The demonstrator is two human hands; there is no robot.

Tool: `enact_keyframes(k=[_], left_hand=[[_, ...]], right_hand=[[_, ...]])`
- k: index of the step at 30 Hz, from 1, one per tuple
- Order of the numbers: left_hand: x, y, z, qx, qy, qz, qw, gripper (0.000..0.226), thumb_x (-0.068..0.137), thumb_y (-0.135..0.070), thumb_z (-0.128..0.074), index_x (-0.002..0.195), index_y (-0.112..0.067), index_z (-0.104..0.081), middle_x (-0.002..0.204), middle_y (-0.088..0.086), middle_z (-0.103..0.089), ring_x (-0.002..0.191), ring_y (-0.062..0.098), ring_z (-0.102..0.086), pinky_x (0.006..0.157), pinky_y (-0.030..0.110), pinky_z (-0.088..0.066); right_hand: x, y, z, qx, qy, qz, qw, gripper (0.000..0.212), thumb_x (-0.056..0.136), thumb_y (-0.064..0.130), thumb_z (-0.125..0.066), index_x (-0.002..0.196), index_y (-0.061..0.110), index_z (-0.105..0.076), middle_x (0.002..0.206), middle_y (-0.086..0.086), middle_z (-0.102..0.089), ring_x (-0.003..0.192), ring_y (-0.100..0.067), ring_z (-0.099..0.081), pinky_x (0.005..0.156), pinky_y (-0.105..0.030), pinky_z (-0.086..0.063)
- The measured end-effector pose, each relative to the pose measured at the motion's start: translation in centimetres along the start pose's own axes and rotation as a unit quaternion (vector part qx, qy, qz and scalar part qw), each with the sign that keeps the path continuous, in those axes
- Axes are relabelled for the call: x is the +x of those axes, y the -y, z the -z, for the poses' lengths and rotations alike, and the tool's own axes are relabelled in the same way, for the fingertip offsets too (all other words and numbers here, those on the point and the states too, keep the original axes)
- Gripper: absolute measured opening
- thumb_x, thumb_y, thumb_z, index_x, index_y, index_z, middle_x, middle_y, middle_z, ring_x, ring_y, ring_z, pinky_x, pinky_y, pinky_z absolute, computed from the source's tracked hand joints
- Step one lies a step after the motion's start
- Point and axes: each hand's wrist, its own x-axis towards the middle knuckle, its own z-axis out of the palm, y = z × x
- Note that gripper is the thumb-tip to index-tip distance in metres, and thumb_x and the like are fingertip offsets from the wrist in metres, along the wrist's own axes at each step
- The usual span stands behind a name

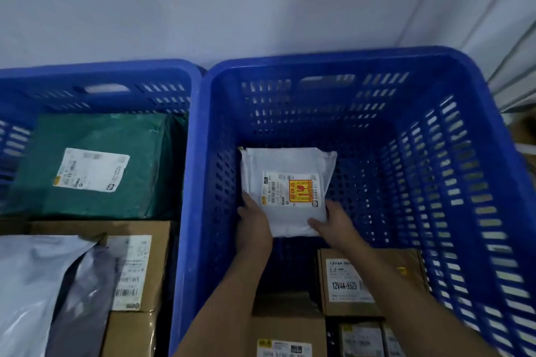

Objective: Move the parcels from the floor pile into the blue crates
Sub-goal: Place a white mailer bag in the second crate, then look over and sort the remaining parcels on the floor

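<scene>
**White parcel held low inside the right-hand crate**

A white parcel [287, 191] in a plastic mailer is held inside the right blue crate [452, 182], toward its far left part and close to the left wall. Its shipping label faces up, and a yellow-and-red sticker is seen on that label (print too small to read). Whether the parcel touches the crate floor cannot be told.

The parcel is gripped at its near edge by both hands. The left hand [253, 226] is curled around the near left corner, thumb on top. The right hand [333, 224] is closed on the near right corner, fingers laid over the top face. Both forearms reach in over the near rim.

Nearer in the same crate, a brown box [351, 281] marked "12V4A" is seen beneath the right forearm; further cardboard boxes [285, 327] are packed along the near side.

The left blue crate [95, 78] stands just beside the right one, rims nearly touching. A green-wrapped parcel [95, 165] with a white label lies at its far end; a labelled cardboard box [139, 266] and a grey mailer bag [32, 284] lie closer.

A pale wall [261, 3] is seen behind both crates.
</scene>
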Motion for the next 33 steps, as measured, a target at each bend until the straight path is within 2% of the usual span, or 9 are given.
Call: enact_keyframes(k=[4,9,12,15,18,23,28,30,33], left_hand=[[1.2,0.5,-2.1,0.014,0.033,-0.009,0.999,0.078,0.097,-0.013,-0.043,0.148,-0.008,0.016,0.143,0.024,-0.029,0.116,0.033,-0.051,0.093,0.04,-0.046],[0.5,0.7,-4.3,0.097,0.048,-0.015,0.994,0.061,0.1,-0.02,-0.039,0.15,-0.01,-0.005,0.144,0.025,-0.027,0.122,0.033,-0.044,0.097,0.037,-0.042],[0.3,0.6,-4.5,0.158,0.034,-0.037,0.986,0.045,0.097,-0.01,-0.041,0.14,-0.003,-0.032,0.148,0.019,-0.021,0.128,0.03,-0.034,0.099,0.033,-0.04],[-0.6,0.8,-4.2,0.105,0.082,-0.025,0.991,0.047,0.094,-0.013,-0.047,0.138,-0.002,-0.037,0.145,0.014,-0.022,0.129,0.029,-0.031,0.105,0.035,-0.037],[-1.5,1.2,-3.0,-0.017,0.124,0.019,0.992,0.059,0.094,-0.017,-0.048,0.144,-0.004,-0.022,0.147,0.014,-0.021,0.13,0.029,-0.034,0.107,0.039,-0.037],[-3.0,1.0,-0.4,-0.185,0.088,0.034,0.978,0.035,0.093,-0.019,-0.044,0.12,0.0,-0.055,0.13,0.023,-0.046,0.106,0.034,-0.055,0.089,0.035,-0.048],[-5.2,0.1,1.2,-0.337,0.017,0.017,0.941,0.029,0.094,-0.02,-0.046,0.116,-0.005,-0.058,0.12,0.017,-0.056,0.089,0.025,-0.053,0.072,0.028,-0.042],[-7.8,0.1,2.2,-0.398,0.0,-0.01,0.918,0.024,0.094,-0.019,-0.05,0.111,-0.006,-0.059,0.112,0.014,-0.06,0.084,0.021,-0.053,0.071,0.028,-0.041],[-13.8,0.8,3.5,-0.461,0.012,-0.005,0.887,0.009,0.093,-0.016,-0.053,0.089,-0.014,-0.061,0.105,0.009,-0.061,0.087,0.018,-0.055,0.082,0.034,-0.046]], right_hand=[[1.4,-1.7,-1.0,-0.091,0.043,0.008,0.995,0.048,0.087,0.011,-0.061,0.132,0.006,-0.045,0.13,-0.012,-0.055,0.116,-0.026,-0.053,0.092,-0.026,-0.042],[1.0,-3.1,-2.4,-0.204,0.087,-0.002,0.975,0.047,0.086,0.012,-0.061,0.129,0.006,-0.043,0.127,-0.013,-0.056,0.112,-0.026,-0.056,0.092,-0.031,-0.048],[0.8,-2.9,-2.6,-0.255,0.092,-0.009,0.962,0.039,0.09,0.02,-0.052,0.128,0.01,-0.047,0.126,-0.012,-0.056,0.112,-0.026,-0.055,0.093,-0.034,-0.048],[0.1,-2.3,-2.0,-0.337,0.062,-0.028,0.939,0.042,0.094,0.032,-0.041,0.132,0.012,-0.045,0.131,-0.014,-0.047,0.12,-0.03,-0.043,0.099,-0.039,-0.039],[-2.0,-1.4,-0.7,-0.291,-0.05,0.001,0.955,0.035,0.097,0.029,-0.04,0.121,0.007,-0.05,0.125,-0.016,-0.048,0.117,-0.029,-0.043,0.094,-0.038,-0.041],[-8.6,-0.8,3.3,-0.13,-0.178,0.062,0.973,0.034,0.095,0.022,-0.046,0.124,0.007,-0.052,0.121,-0.011,-0.051,0.113,-0.023,-0.046,0.09,-0.034,-0.043],[-16.9,-2.1,6.4,-0.013,-0.25,0.038,0.967,0.025,0.096,0.017,-0.047,0.12,0.014,-0.054,0.111,0.004,-0.052,0.093,0.0,-0.05,0.079,-0.009,-0.039],[-22.6,-2.2,6.8,0.02,-0.278,0.065,0.958,0.018,0.095,0.015,-0.049,0.109,0.023,-0.057,0.102,0.011,-0.053,0.088,0.007,-0.053,0.072,-0.003,-0.041],[-32.0,-3.4,7.9,0.077,-0.345,0.057,0.934,0.027,0.093,0.008,-0.051,0.091,0.034,-0.057,0.093,0.018,-0.057,0.087,0.003,-0.057,0.07,-0.008,-0.045]])
